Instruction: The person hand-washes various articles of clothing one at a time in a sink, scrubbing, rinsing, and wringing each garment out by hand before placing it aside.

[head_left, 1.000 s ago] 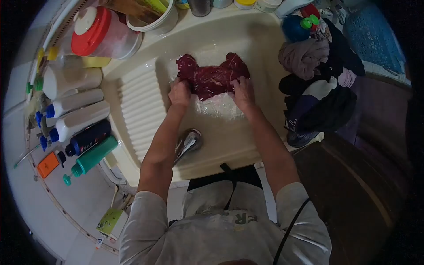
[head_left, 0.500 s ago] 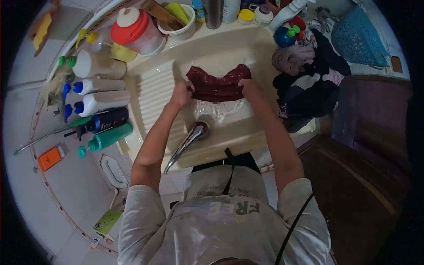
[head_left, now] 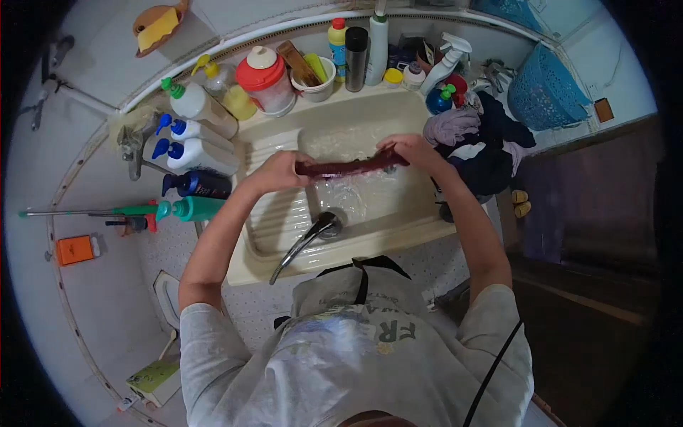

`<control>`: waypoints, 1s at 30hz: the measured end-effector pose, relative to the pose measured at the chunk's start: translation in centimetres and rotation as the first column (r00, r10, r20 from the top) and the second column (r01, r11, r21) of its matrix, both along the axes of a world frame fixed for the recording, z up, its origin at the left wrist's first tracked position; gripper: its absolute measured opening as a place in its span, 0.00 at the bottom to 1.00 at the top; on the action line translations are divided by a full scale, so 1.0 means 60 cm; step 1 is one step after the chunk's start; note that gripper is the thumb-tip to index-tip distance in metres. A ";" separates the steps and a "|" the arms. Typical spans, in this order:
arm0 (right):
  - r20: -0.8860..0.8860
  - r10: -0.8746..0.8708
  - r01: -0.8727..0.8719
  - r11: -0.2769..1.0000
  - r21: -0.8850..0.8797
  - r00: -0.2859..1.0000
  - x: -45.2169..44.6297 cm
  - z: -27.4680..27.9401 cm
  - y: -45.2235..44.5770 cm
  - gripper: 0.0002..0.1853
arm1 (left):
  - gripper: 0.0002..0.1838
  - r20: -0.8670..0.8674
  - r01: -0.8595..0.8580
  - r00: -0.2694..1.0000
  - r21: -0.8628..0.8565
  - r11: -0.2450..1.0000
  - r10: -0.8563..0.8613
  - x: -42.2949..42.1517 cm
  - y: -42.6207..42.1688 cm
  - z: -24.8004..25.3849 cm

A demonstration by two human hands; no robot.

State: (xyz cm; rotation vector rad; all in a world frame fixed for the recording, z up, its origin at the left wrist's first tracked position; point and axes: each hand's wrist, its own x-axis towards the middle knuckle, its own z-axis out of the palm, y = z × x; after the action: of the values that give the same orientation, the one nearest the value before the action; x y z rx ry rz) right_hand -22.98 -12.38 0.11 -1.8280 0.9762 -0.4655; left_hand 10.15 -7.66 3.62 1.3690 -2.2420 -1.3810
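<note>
Holding cloth [head_left: 348, 169] over sink [head_left: 398, 240]: left hand [head_left: 283, 171] and right hand [head_left: 415, 151] closed, 1 end each; long axis side to side between them, neither hand nearer.

Deep red cloth [head_left: 345, 169] — cream sink [head_left: 409, 117] (blue basket [head_left: 546, 92])

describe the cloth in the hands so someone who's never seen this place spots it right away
Find the big cream sink with the ribbed slope. Over it, the left hand and right hand hold a dark red cloth in a narrow band between them. Its deep red sets it apart from the grey, black and pale clothes heaped at the sink's right end.
</note>
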 end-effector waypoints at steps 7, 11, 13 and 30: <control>-0.355 0.017 -0.030 0.999 -0.031 0.935 0.022 -0.040 0.058 0.21 | 0.08 -0.306 -0.333 0.799 0.493 0.804 0.518 -0.029 0.026 -0.084; 0.080 -0.147 0.114 0.938 0.327 0.986 0.034 -0.024 0.085 0.34 | 0.08 -0.400 -0.390 0.433 0.725 0.567 0.808 -0.071 0.026 -0.097; 0.196 -0.246 0.132 0.878 0.461 0.949 0.065 0.037 0.129 0.46 | 0.10 -0.411 -0.357 0.444 0.734 0.578 0.796 -0.128 0.043 -0.099; 0.335 -0.150 0.049 0.955 0.292 0.930 0.135 0.156 0.090 0.15 | 0.58 0.085 -0.420 0.893 -0.192 0.887 0.442 -0.113 0.085 -0.145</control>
State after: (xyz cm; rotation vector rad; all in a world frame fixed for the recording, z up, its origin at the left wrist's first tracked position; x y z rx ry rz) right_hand -14.87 -6.97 9.50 -1.3845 0.8386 -0.6604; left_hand 3.36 -2.57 -5.08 1.7953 -1.9003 -0.9537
